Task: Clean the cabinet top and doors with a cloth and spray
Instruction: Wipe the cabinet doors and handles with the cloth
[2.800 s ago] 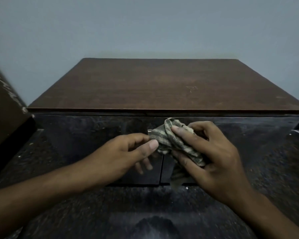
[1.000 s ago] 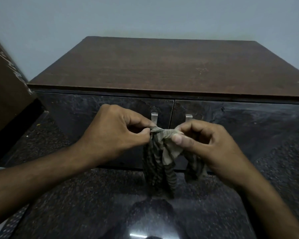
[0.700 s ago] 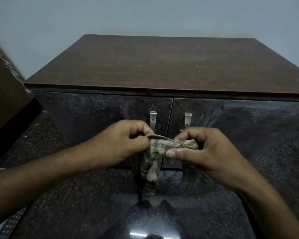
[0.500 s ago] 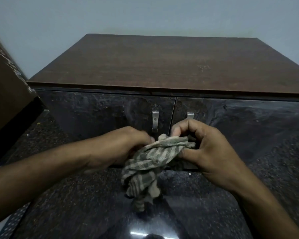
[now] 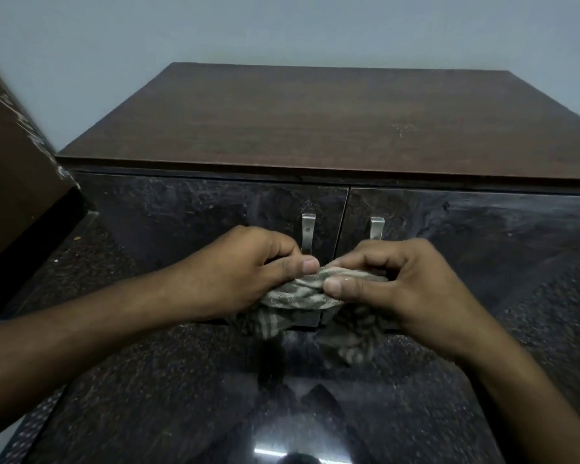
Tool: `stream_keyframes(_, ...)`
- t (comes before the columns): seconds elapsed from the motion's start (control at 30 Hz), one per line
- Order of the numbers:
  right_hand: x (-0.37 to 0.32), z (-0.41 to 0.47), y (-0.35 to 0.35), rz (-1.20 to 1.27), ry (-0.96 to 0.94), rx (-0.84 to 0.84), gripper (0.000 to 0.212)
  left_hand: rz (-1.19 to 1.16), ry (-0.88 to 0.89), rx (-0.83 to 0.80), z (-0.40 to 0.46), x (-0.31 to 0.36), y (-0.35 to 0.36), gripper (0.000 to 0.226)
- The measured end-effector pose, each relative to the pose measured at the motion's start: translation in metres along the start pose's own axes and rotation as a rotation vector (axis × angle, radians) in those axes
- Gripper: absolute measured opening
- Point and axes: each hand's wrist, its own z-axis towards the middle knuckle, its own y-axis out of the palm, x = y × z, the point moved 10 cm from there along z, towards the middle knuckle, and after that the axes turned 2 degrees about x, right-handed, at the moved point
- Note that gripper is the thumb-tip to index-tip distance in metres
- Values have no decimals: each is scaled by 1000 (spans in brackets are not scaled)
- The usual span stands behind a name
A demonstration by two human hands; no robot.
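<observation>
Your left hand [image 5: 248, 276] and right hand [image 5: 399, 289] both pinch the striped cloth [image 5: 302, 294] just before the cabinet doors [image 5: 215, 212].

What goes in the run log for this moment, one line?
left hand: pinches cloth | right hand: pinches cloth | cloth: bunched, off the cabinet doors | spray: not in view | wiping: not underway

The cloth [image 5: 302, 293] in my fingers is checked, olive-grey on beige. My cabinet's top [image 5: 315, 118] is dark brown woodgrain, its doors [image 5: 188, 212] glossy mottled black with silver handles [image 5: 308, 231]. The wall [image 5: 282, 25] is pale grey-blue.
</observation>
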Motion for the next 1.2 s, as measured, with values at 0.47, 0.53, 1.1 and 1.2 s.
stream_keyframes(0.47,-34,-10,-11,-446,-475,361,18,220,256,10,-4,26,-11,31)
stream_keyframes(0.53,-39,-12,1,-540,-548,261,23,221,246,-26,-6,25,-7,33)
stream_keyframes(1.1,11,3,-4,142,63,148,40,-197,55,127,-10,20,-26,24)
stream_keyframes(1.2,38,-6,19,211,354,-68,62,-172,70,129,-11,23,-25,21)
